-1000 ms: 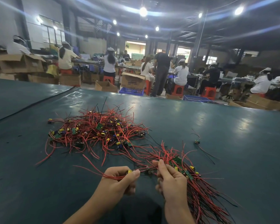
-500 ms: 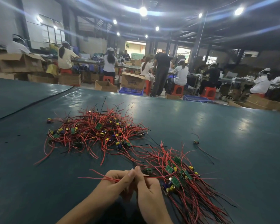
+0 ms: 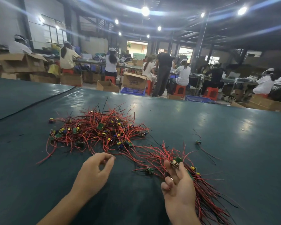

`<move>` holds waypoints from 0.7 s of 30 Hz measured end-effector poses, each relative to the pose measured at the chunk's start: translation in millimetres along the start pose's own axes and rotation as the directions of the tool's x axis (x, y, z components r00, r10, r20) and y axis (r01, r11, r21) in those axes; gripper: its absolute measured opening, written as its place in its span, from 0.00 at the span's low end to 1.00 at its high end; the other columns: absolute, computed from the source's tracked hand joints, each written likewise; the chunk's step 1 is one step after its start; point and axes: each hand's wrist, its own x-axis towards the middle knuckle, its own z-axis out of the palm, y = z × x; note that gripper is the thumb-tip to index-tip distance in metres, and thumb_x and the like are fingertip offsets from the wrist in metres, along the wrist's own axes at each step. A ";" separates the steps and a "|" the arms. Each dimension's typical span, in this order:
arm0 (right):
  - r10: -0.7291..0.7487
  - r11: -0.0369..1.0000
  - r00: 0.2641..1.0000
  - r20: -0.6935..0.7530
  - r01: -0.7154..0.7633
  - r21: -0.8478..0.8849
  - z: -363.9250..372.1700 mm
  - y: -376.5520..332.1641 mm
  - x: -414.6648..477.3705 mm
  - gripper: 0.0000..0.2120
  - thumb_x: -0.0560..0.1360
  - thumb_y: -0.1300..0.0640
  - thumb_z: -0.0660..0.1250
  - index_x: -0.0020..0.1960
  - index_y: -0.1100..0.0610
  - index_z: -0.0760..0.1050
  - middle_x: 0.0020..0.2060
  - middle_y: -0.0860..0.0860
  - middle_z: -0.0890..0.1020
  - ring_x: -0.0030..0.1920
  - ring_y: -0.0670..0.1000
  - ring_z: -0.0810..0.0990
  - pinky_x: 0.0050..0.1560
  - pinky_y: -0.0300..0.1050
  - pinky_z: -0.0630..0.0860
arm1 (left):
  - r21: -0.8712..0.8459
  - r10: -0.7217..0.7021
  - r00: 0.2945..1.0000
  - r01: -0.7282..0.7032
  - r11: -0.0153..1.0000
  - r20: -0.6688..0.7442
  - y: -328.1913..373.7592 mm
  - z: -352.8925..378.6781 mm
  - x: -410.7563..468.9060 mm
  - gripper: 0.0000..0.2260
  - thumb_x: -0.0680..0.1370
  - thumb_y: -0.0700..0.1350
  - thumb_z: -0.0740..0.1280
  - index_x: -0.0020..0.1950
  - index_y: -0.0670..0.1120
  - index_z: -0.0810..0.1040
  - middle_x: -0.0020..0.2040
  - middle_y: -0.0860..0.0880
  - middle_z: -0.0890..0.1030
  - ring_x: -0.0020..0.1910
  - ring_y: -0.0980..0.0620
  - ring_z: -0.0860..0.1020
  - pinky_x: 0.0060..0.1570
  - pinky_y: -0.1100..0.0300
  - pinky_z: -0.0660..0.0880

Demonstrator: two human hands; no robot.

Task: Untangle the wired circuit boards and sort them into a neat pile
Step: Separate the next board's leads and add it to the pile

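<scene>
On the broad dark-green covered work table (image 3: 234, 159), the tangled heap of red-wired circuit boards (image 3: 101, 132) lay about the middle, somewhat toward the left edge. The combed-out pile of boards with their red wires running one way (image 3: 206, 192) sat toward the near right corner, its wires trailing back to the near edge. The person's right hand (image 3: 178, 190) was raised just above that pile, palm turned up. It pinched one small green circuit board with yellow parts (image 3: 176, 161) between thumb and forefinger, with the other fingers curled in behind. The left hand (image 3: 92, 174) hovered at the near fringe of the heap, its fingers loosely curled and thumb and forefinger nearly meeting in a ring; I could see nothing held in it. Another little green board (image 3: 149, 170) lay on the table between the hands, and a stray wired board (image 3: 198, 142) sat apart toward the right edge. To my eye a freed board was about to be laid on the tidy pile, with most of the heap yet to be sorted. The next move would call for setting it down with its wires lined up with the rest. The left hand would then need to pick a single lead from the fringe and draw it out slowly, lest the red loops drag the neighbouring boards along.
</scene>
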 end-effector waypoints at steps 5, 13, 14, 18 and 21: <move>0.014 0.999 0.999 -0.043 -0.013 0.034 -1.1 -0.7 0.7 0.04 0.79 0.63 0.62 0.53 0.59 0.74 0.48 0.53 0.84 0.18 0.42 0.64 0.17 0.33 0.63 | 0.576 -0.120 0.955 -0.062 0.815 0.272 -21.4 5.5 -2.6 0.22 0.79 0.63 0.53 0.73 0.62 0.62 0.77 0.54 0.59 0.75 0.52 0.55 0.72 0.51 0.54; 0.071 0.993 0.996 -0.054 -0.065 0.095 -2.6 -2.8 2.3 0.04 0.81 0.59 0.61 0.53 0.57 0.74 0.40 0.50 0.81 0.17 0.42 0.62 0.17 0.32 0.61 | 0.619 -0.084 0.955 -0.117 0.776 0.286 -24.1 6.7 -2.3 0.26 0.80 0.63 0.51 0.76 0.55 0.60 0.77 0.59 0.58 0.75 0.56 0.55 0.72 0.54 0.53; 0.077 0.993 0.996 -0.052 -0.072 0.090 -2.5 -3.0 2.4 0.03 0.80 0.58 0.62 0.50 0.56 0.74 0.37 0.49 0.80 0.17 0.42 0.62 0.17 0.32 0.61 | 0.617 -0.075 0.956 -0.121 0.778 0.283 -24.0 6.9 -2.4 0.26 0.80 0.63 0.51 0.76 0.54 0.61 0.77 0.59 0.58 0.75 0.56 0.55 0.72 0.54 0.53; 0.090 0.992 0.995 -0.041 -0.085 0.093 -1.2 -3.9 2.0 0.06 0.79 0.52 0.64 0.44 0.52 0.74 0.25 0.46 0.74 0.17 0.42 0.62 0.17 0.32 0.60 | 0.507 -0.014 0.971 -0.111 0.855 0.238 -20.6 9.2 -2.6 0.25 0.80 0.60 0.56 0.75 0.52 0.63 0.74 0.59 0.64 0.73 0.57 0.59 0.71 0.55 0.57; 0.085 0.991 0.996 -0.041 -0.080 0.111 -1.1 -3.6 2.7 0.09 0.80 0.48 0.62 0.44 0.51 0.74 0.23 0.45 0.73 0.16 0.42 0.62 0.17 0.31 0.60 | 0.358 0.058 0.984 -0.116 0.926 0.171 -17.2 10.8 -3.1 0.21 0.79 0.56 0.61 0.71 0.51 0.71 0.68 0.58 0.72 0.69 0.58 0.66 0.68 0.58 0.63</move>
